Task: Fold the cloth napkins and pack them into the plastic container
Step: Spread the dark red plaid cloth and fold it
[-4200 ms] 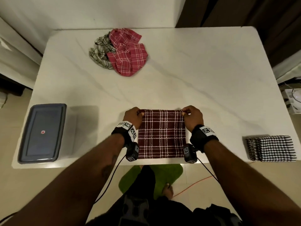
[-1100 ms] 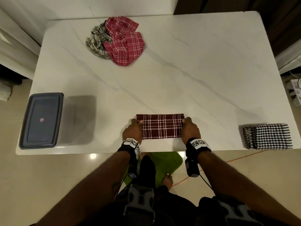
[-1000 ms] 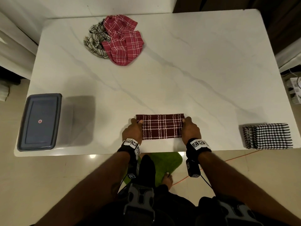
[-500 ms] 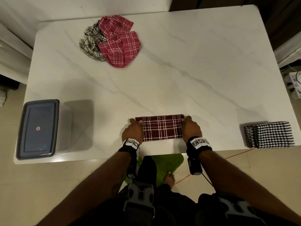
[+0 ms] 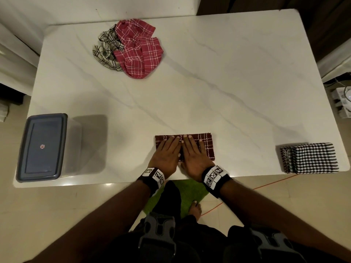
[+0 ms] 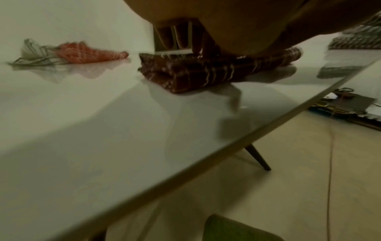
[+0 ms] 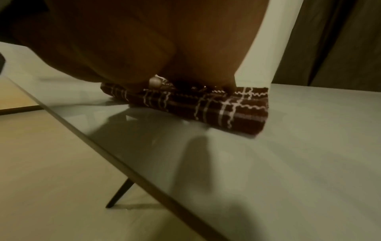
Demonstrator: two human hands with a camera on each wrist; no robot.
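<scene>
A dark maroon plaid napkin (image 5: 208, 147) lies folded into a strip near the table's front edge. My left hand (image 5: 168, 150) and right hand (image 5: 191, 150) lie flat on it side by side, fingers straight, pressing it down. The left wrist view shows the folded napkin (image 6: 195, 73) under my fingers (image 6: 181, 39). In the right wrist view my palm covers most of the napkin (image 7: 237, 110). The plastic container (image 5: 42, 146) with its grey lid on stands at the table's left front corner.
A crumpled pink plaid napkin (image 5: 139, 48) and a cream checked one (image 5: 105, 49) lie heaped at the far left. A stack of folded black-and-white checked napkins (image 5: 311, 157) sits at the right front corner of the white table (image 5: 228, 82).
Both hands left the napkin's side edges and moved inward onto its top, now flat and pressing. Earlier the napkin was folded from a square into a strip.
</scene>
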